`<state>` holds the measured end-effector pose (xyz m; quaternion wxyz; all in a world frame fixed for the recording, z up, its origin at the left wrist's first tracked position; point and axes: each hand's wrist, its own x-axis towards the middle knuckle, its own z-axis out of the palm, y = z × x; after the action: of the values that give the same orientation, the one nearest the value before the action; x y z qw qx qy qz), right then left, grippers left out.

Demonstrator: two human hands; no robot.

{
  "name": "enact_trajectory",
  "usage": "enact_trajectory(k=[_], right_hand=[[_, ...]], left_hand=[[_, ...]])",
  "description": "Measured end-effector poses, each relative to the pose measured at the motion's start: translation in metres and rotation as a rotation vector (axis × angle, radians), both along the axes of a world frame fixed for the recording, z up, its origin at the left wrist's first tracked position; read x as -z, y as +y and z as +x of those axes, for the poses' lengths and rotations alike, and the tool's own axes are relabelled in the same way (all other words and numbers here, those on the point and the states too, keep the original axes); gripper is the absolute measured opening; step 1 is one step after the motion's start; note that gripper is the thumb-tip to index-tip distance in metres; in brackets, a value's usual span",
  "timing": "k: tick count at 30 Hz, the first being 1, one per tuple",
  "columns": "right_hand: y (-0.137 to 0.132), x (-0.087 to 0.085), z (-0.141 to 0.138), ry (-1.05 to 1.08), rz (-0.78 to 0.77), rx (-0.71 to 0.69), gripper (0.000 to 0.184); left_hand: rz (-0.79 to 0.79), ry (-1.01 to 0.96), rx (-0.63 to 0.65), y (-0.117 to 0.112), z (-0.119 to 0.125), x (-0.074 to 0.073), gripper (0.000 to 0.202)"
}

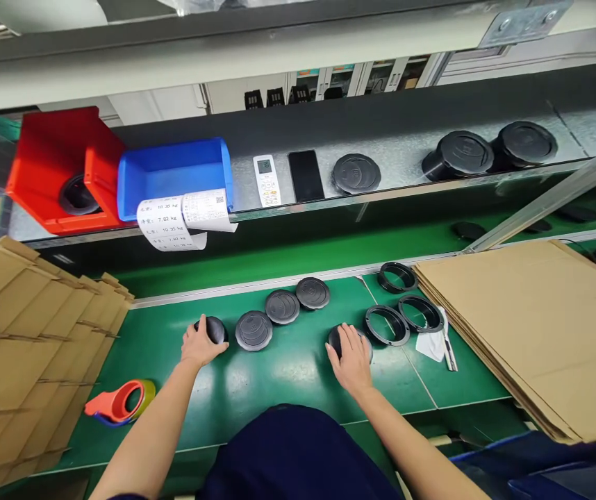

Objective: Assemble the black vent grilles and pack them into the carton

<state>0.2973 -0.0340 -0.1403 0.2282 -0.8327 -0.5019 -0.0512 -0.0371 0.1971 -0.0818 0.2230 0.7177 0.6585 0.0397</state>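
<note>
My left hand [201, 345] grips a black round vent cap [217, 330] on the green bench, thumb on one side and fingers on the other. Farther right, my right hand [353, 357] curls over another black round cap [335, 339], which it partly covers. Between the hands lie three similar black caps, a near one [254, 330], a middle one [282, 307] and a far one [312, 293], in a slanting row. Beside my right hand are three open black rings, one [406, 326] close to it, one [438, 321] overlapping that and one [405, 283] behind.
Folded cardboard [32, 361] stands at left; flat cardboard sheets [532, 326] lie at right. A tape dispenser [121, 403] and a utility knife [449, 347] rest on the bench. The shelf above holds a red bin [58, 167], blue bin [173, 167], remote [267, 182], phone [305, 176] and black caps [356, 173].
</note>
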Motion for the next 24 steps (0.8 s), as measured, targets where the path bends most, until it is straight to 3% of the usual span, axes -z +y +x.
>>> enact_trajectory(k=[2,6,8,10,14,17,20,24], right_hand=[[-0.006,-0.009,-0.012,0.097,0.127,-0.034,0.051],[-0.007,-0.036,-0.043,0.419,0.151,-0.133,0.039],[-0.001,-0.058,-0.060,0.548,0.134,-0.241,0.031],[0.007,-0.086,-0.078,0.602,0.153,-0.384,0.025],[0.019,-0.145,-0.111,0.581,0.240,-0.676,0.014],[0.020,-0.182,-0.126,0.538,0.329,-0.820,0.017],[0.016,-0.203,-0.133,0.495,0.398,-0.909,0.023],[0.009,-0.210,-0.133,0.464,0.446,-0.937,0.026]], left_hand=[[-0.011,-0.289,-0.161,-0.008,-0.021,-0.018,0.109],[-0.356,-1.238,-0.451,-0.041,-0.059,-0.052,0.071],[-0.485,-1.626,-0.485,-0.061,-0.065,-0.062,0.066],[-0.614,-1.864,-0.411,-0.082,-0.059,-0.067,0.075],[-0.915,-2.041,-0.121,-0.116,-0.028,-0.071,0.099],[-1.027,-2.093,0.045,-0.134,-0.008,-0.075,0.101],[-1.099,-2.107,0.184,-0.145,0.001,-0.076,0.098],[-1.156,-2.115,0.250,-0.151,0.006,-0.078,0.101]])
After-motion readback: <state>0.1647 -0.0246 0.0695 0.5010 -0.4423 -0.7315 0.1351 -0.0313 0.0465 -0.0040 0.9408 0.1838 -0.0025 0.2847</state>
